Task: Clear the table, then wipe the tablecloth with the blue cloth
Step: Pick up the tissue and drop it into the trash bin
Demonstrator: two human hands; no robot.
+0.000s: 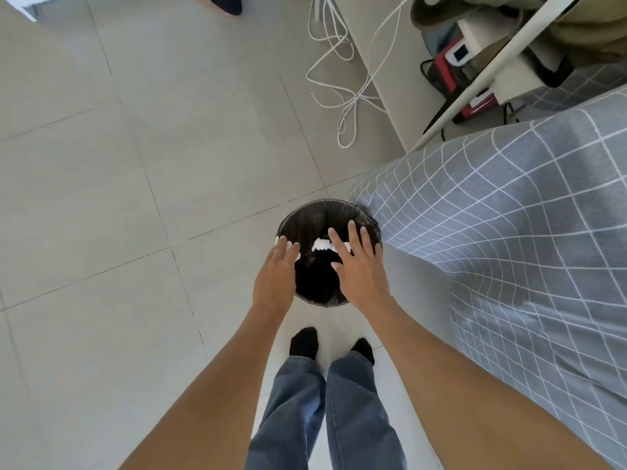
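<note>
Both hands hung over the black-lined waste bin (317,228) on the tiled floor (101,198), just left of the hanging corner of the grey checked tablecloth (509,215). The left hand (276,278) had its grip wide, fingers straight over the bin's left rim. The right hand (359,266) was spread just as wide above the opening, holding nothing. White crumpled waste (320,245) showed inside the bin and by the left fingertips; whether that left piece was in or on the rim could not be told.

The blue cloth was not in view, and the counter top itself lay out of frame to the right, so the wiping looked not yet started.

The risks, as judged: a scrap resting on the rim could slide to the floor. The cloth's draped corner sat touching or nearly touching the bin, so a brushing arm might drag it in. White cables (342,96) lay looped on the far floor, a tripping hazard on any walk that way.
</note>
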